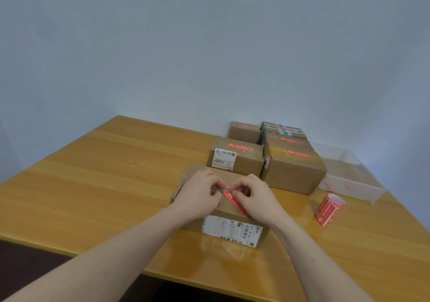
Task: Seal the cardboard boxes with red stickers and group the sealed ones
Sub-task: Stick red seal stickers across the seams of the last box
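Brown cardboard box with white shipping label (223, 211) at near table edge; left hand (197, 195) and right hand (252, 195) pinching red rectangular sticker (235, 202) over top seam; centre across flaps, smooth outward; sealed boxes (267, 157) grouped behind.

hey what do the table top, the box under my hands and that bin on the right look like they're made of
Table top: looks like wood or wood-look laminate, glossy; plank-like bands of colour and reflections near the front edge.
Box under the hands: matte brown cardboard with taped seams and a white printed label.
Bin: probably clear plastic; the table shows through its walls.
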